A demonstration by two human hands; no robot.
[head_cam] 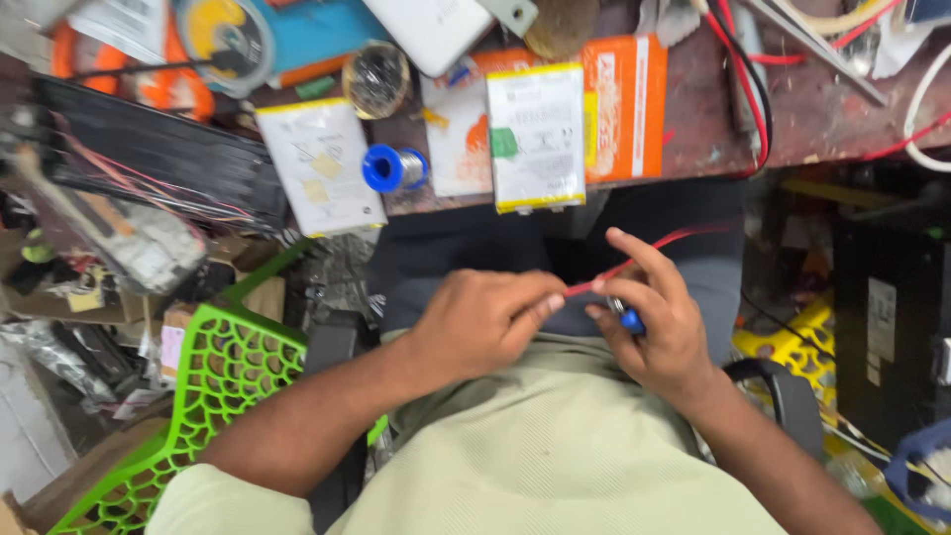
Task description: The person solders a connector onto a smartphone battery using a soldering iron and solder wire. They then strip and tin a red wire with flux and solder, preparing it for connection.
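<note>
My left hand (485, 319) pinches the near end of a thin red wire (659, 246) between thumb and fingers, over my lap. My right hand (652, 319) grips a small blue-handled tool (628, 319) with a metal tip, and its forefinger stretches along the same wire. The wire runs up and right toward the bench edge. Both hands almost touch, just below the wooden workbench (812, 119).
On the bench lie two white flat battery packs (538, 134) (319, 163), a blue spool of solder (393, 167), an orange packet (624, 104), a round tin (375, 79) and red and black cables (745, 79). A green lattice chair (228, 367) stands left; a yellow crate (792, 347) right.
</note>
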